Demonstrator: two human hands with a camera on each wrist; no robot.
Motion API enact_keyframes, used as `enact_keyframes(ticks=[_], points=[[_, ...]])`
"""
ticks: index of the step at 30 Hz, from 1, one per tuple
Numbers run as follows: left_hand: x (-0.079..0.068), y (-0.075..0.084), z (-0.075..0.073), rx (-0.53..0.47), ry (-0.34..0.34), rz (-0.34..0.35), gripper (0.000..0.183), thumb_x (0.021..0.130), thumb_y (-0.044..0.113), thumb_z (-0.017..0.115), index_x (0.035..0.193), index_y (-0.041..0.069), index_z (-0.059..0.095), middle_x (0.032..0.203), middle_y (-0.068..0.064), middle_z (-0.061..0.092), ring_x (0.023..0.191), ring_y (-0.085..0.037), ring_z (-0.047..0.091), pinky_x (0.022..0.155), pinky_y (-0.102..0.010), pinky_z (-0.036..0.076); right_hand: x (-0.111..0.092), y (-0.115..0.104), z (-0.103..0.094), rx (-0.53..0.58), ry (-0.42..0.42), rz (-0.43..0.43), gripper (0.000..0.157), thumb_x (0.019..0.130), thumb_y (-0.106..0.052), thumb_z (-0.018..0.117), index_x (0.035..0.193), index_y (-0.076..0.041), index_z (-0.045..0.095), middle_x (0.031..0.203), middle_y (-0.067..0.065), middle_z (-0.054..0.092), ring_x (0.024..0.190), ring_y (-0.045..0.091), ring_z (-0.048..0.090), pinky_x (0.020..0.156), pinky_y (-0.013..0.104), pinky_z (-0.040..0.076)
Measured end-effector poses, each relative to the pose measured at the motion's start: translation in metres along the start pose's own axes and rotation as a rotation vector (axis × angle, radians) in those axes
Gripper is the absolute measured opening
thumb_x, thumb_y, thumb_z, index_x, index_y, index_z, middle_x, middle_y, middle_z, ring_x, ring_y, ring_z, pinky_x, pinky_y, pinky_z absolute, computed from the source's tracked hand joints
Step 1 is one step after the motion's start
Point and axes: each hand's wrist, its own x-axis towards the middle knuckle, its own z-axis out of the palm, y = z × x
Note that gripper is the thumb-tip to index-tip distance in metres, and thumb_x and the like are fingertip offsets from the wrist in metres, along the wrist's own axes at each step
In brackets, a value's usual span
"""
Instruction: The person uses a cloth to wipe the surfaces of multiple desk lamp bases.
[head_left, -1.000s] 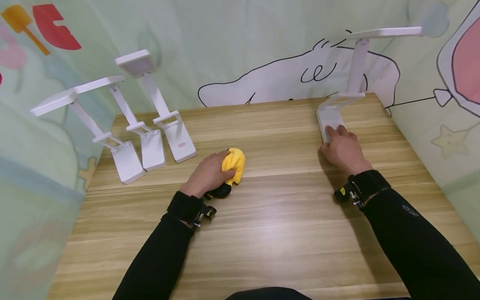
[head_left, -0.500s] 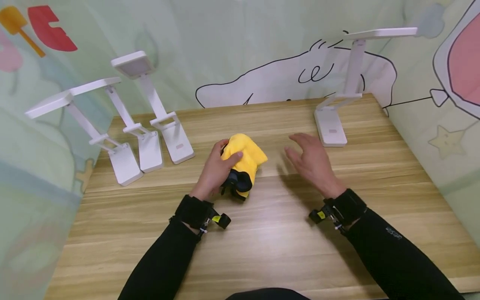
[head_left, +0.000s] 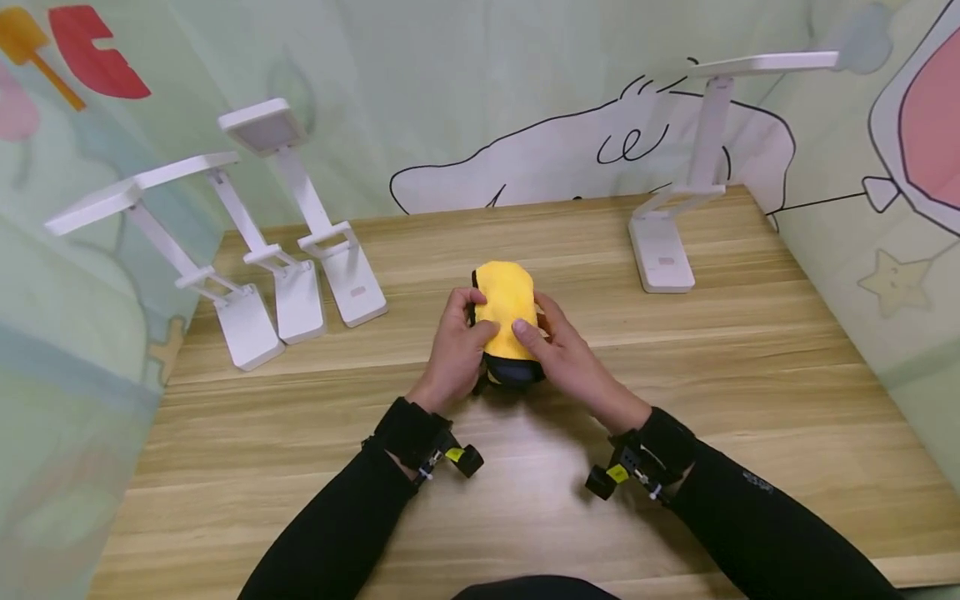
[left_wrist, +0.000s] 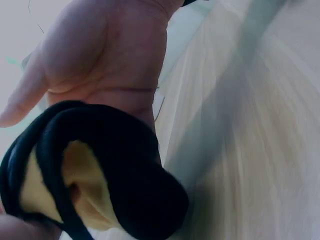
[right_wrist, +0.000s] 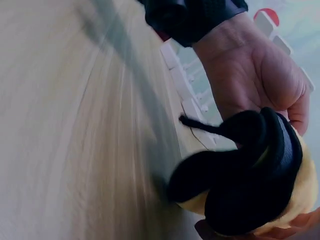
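Observation:
A yellow cloth (head_left: 507, 307) with black edging is folded into a compact bundle, held over the middle of the table. My left hand (head_left: 456, 346) grips its left side, thumb on the yellow face. From the right, my right hand (head_left: 573, 358) pinches the same bundle, its thumb pressed on top and fingers behind the side. In the left wrist view, the dark folds of the cloth (left_wrist: 135, 170) curl around a yellow inner layer. The right wrist view shows the cloth's black underside (right_wrist: 245, 185), with a short black cord sticking out.
Three white desk lamps (head_left: 247, 329) stand together on the left of the wooden table (head_left: 480, 508). Another white desk lamp (head_left: 662, 250) stands at the back right. A printed fabric backdrop (head_left: 480, 100) rises behind the table and at its sides.
My right hand has left the right lamp's base and come left onto the cloth. My left hand has moved right with the cloth, which opened out and is now a neater bundle.

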Motion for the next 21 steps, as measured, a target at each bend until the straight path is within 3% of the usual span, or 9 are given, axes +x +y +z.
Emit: enact_keyframes(ticks=[4, 6, 9, 12, 15, 17, 21], points=[[-0.004, -0.001, 0.008, -0.172, -0.062, 0.005, 0.039, 0.075, -0.019, 0.044, 0.099, 0.011, 0.038, 0.127, -0.009, 0.037, 0.118, -0.025, 0.043, 0.094, -0.037, 0.044, 0.001, 0.003, 0.006, 0.063, 0.046, -0.006, 0.079, 0.092, -0.050, 0.059, 0.153, -0.020, 0.017, 0.130, 0.016, 0.046, 0.111, 0.028, 0.049, 0.098, 0.044, 0.038], [-0.004, -0.003, 0.008, -0.160, -0.071, -0.027, 0.036, 0.076, -0.017, 0.046, 0.100, 0.010, 0.040, 0.122, -0.008, 0.040, 0.115, -0.022, 0.045, 0.091, -0.032, 0.045, 0.001, 0.004, 0.007, 0.055, 0.097, -0.014, 0.081, 0.089, -0.048, 0.065, 0.151, -0.019, 0.023, 0.125, 0.015, 0.049, 0.107, 0.028, 0.050, 0.094, 0.043, 0.039], [-0.003, -0.004, 0.000, 0.062, -0.066, -0.092, 0.029, 0.080, -0.006, 0.052, 0.104, 0.009, 0.047, 0.117, -0.007, 0.046, 0.105, -0.021, 0.049, 0.079, -0.026, 0.046, 0.002, 0.008, 0.003, -0.006, 0.171, -0.027, 0.075, 0.087, -0.042, 0.069, 0.148, -0.018, 0.033, 0.125, 0.012, 0.052, 0.104, 0.027, 0.052, 0.090, 0.043, 0.043], [-0.002, -0.003, -0.015, 0.388, -0.088, -0.125, 0.027, 0.084, 0.005, 0.056, 0.111, 0.010, 0.054, 0.117, -0.008, 0.052, 0.096, -0.021, 0.053, 0.070, -0.028, 0.046, 0.003, 0.012, -0.008, -0.097, 0.213, -0.034, 0.071, 0.088, -0.034, 0.069, 0.148, -0.017, 0.036, 0.130, 0.013, 0.053, 0.104, 0.028, 0.052, 0.089, 0.045, 0.044], [0.001, 0.004, -0.036, 0.658, -0.085, -0.091, 0.029, 0.086, 0.011, 0.056, 0.115, 0.013, 0.058, 0.120, -0.008, 0.054, 0.099, -0.020, 0.055, 0.077, -0.033, 0.048, 0.002, 0.015, -0.022, -0.230, 0.253, -0.026, 0.071, 0.089, -0.033, 0.066, 0.149, -0.019, 0.033, 0.128, 0.014, 0.053, 0.100, 0.030, 0.053, 0.083, 0.044, 0.045], [0.006, 0.012, -0.053, 0.830, -0.048, -0.037, 0.030, 0.087, 0.014, 0.054, 0.116, 0.015, 0.061, 0.123, -0.009, 0.053, 0.106, -0.020, 0.052, 0.086, -0.038, 0.047, 0.002, 0.016, -0.031, -0.339, 0.278, -0.034, 0.070, 0.088, -0.033, 0.064, 0.148, -0.018, 0.031, 0.120, 0.017, 0.056, 0.094, 0.031, 0.055, 0.076, 0.043, 0.046], [0.016, 0.031, -0.090, 1.069, 0.050, 0.021, 0.036, 0.089, 0.018, 0.052, 0.123, 0.014, 0.061, 0.129, -0.015, 0.051, 0.118, -0.028, 0.045, 0.099, -0.047, 0.040, 0.005, 0.016, -0.048, -0.538, 0.337, -0.088, 0.062, 0.086, -0.029, 0.062, 0.139, -0.011, 0.034, 0.096, 0.020, 0.061, 0.074, 0.031, 0.057, 0.059, 0.040, 0.046]])
